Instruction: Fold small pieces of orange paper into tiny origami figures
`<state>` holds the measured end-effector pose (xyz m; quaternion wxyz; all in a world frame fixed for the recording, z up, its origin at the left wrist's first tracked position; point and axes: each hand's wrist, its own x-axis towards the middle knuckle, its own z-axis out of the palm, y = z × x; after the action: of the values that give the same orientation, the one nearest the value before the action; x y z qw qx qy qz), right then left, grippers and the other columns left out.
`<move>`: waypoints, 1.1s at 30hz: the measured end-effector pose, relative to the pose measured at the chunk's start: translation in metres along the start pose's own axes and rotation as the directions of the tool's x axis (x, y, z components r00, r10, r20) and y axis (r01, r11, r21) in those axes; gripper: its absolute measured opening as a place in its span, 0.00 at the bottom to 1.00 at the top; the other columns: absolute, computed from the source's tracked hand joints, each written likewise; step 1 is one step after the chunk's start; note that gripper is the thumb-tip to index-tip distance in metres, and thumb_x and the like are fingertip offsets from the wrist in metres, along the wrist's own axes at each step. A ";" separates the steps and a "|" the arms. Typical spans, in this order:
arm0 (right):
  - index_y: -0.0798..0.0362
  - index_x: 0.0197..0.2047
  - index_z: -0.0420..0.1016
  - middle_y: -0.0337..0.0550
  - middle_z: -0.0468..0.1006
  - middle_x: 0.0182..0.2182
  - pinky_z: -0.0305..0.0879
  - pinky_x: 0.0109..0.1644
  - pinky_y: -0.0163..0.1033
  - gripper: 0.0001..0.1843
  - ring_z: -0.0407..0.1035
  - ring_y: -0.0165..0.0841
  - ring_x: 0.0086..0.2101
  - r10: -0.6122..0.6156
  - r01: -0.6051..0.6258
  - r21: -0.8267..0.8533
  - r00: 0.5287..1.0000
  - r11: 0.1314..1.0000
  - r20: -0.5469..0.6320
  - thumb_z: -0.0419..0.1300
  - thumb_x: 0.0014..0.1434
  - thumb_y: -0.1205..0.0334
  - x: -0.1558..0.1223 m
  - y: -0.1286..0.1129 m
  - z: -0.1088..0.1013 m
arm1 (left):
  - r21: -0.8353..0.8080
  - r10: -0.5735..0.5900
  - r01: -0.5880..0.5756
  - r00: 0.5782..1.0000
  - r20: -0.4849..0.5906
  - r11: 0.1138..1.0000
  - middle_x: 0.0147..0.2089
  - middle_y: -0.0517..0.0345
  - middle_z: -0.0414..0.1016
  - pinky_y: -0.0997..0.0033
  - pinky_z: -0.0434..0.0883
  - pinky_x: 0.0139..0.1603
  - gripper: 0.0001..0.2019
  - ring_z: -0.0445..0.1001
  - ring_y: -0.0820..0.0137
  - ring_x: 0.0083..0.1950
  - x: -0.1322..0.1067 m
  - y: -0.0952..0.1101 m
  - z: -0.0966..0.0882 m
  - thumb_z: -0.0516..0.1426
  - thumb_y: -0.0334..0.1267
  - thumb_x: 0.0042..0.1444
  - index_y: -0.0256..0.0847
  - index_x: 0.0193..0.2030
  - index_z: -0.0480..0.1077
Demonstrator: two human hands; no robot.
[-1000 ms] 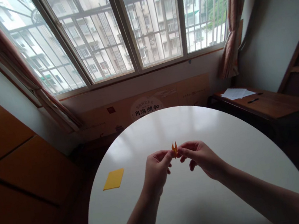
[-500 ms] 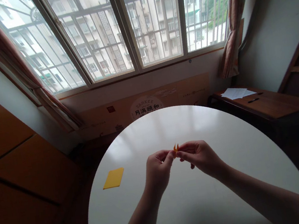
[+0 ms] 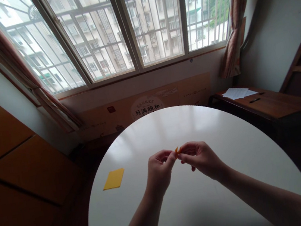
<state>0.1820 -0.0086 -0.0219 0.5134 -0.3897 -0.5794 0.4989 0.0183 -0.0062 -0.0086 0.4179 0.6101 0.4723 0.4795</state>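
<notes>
Two hands meet above the white table point(image 3: 198, 204): the left hand point(image 3: 159, 170) and right hand point(image 3: 201, 158) both pinch a tiny orange paper fold point(image 3: 176, 149) between fingertips, mostly hidden, so its shape is hard to tell. Farther left lies a yellow sheet point(image 3: 114, 179). Beyond stand a side table point(image 3: 273, 104) with papers point(image 3: 238, 93) and the window point(image 3: 126, 26).

Glossy smooth white table point(image 3: 198, 204); matt, probably paper, yellow sheet point(image 3: 114, 179).

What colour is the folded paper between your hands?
Orange; the small folded paper shows best in the head view.
</notes>
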 end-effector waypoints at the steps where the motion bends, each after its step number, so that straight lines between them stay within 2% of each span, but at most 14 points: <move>1: 0.55 0.35 0.80 0.43 0.79 0.27 0.62 0.17 0.30 0.10 0.71 0.33 0.26 0.011 -0.010 0.013 1.000 1.000 -0.014 0.66 0.54 0.57 0.000 0.000 0.000 | 0.008 0.007 -0.007 1.000 0.010 1.000 0.21 0.58 0.70 0.77 0.60 0.20 0.15 0.63 0.74 0.23 0.000 -0.001 0.001 0.63 0.47 0.53 0.35 0.31 0.80; 5: 0.54 0.31 0.78 0.34 0.70 0.20 0.54 0.15 0.28 0.05 0.60 0.25 0.19 0.096 -0.092 0.078 0.994 0.993 -0.045 0.63 0.52 0.62 0.001 -0.002 0.000 | 0.039 -0.024 0.022 0.999 0.038 0.999 0.21 0.59 0.69 0.77 0.61 0.20 0.18 0.63 0.75 0.22 -0.001 0.000 0.001 0.61 0.50 0.56 0.34 0.33 0.81; 8: 0.55 0.30 0.77 0.32 0.66 0.19 0.51 0.15 0.29 0.06 0.55 0.23 0.18 0.143 -0.138 0.125 0.989 0.983 -0.033 0.62 0.51 0.62 0.002 -0.004 0.000 | 0.034 -0.062 0.062 0.998 0.023 0.998 0.21 0.60 0.68 0.77 0.61 0.19 0.20 0.62 0.75 0.20 -0.001 0.002 0.000 0.60 0.53 0.56 0.34 0.33 0.81; 14: 0.54 0.30 0.77 0.35 0.67 0.20 0.55 0.16 0.29 0.07 0.59 0.26 0.21 0.127 -0.124 0.127 0.992 0.984 -0.022 0.65 0.51 0.59 0.001 -0.004 0.000 | 0.018 -0.027 0.026 0.997 0.076 1.000 0.26 0.54 0.76 0.76 0.63 0.21 0.16 0.65 0.73 0.24 -0.001 0.007 -0.003 0.65 0.49 0.51 0.35 0.34 0.81; 20: 0.55 0.37 0.81 0.38 0.71 0.23 0.56 0.16 0.29 0.15 0.63 0.29 0.24 0.115 -0.116 0.132 0.993 0.984 0.009 0.67 0.53 0.51 0.001 -0.005 -0.001 | -0.171 -0.117 0.117 0.993 0.010 0.978 0.23 0.57 0.72 0.77 0.60 0.21 0.15 0.62 0.76 0.23 0.002 0.007 -0.003 0.69 0.48 0.45 0.35 0.31 0.82; 25: 0.54 0.38 0.80 0.39 0.72 0.26 0.58 0.16 0.28 0.17 0.65 0.30 0.25 0.078 -0.080 0.131 0.997 0.988 0.021 0.68 0.54 0.49 0.002 -0.001 0.001 | -0.281 -0.183 0.174 0.983 -0.007 0.944 0.22 0.58 0.71 0.78 0.59 0.21 0.14 0.60 0.78 0.22 0.001 0.004 0.001 0.70 0.46 0.42 0.36 0.30 0.82; 30: 0.55 0.35 0.81 0.39 0.73 0.24 0.58 0.17 0.30 0.16 0.63 0.29 0.23 0.071 -0.070 0.096 0.997 0.993 -0.007 0.68 0.53 0.49 0.002 0.002 0.002 | -0.260 -0.198 0.180 0.979 -0.044 0.949 0.21 0.59 0.70 0.78 0.58 0.21 0.17 0.59 0.78 0.22 0.001 0.004 0.004 0.71 0.49 0.42 0.36 0.30 0.82; 33: 0.55 0.35 0.81 0.41 0.75 0.27 0.59 0.17 0.30 0.16 0.64 0.30 0.24 0.098 -0.097 0.105 0.995 0.990 -0.009 0.68 0.53 0.49 0.003 0.004 0.002 | -0.241 -0.197 0.179 0.979 -0.054 0.954 0.22 0.58 0.71 0.78 0.59 0.21 0.17 0.60 0.77 0.22 0.002 0.005 0.005 0.70 0.50 0.43 0.36 0.30 0.82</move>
<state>0.1794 -0.0057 -0.0248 0.5121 -0.3935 -0.5292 0.5503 0.0243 -0.0056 -0.0045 0.5124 0.4897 0.4839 0.5133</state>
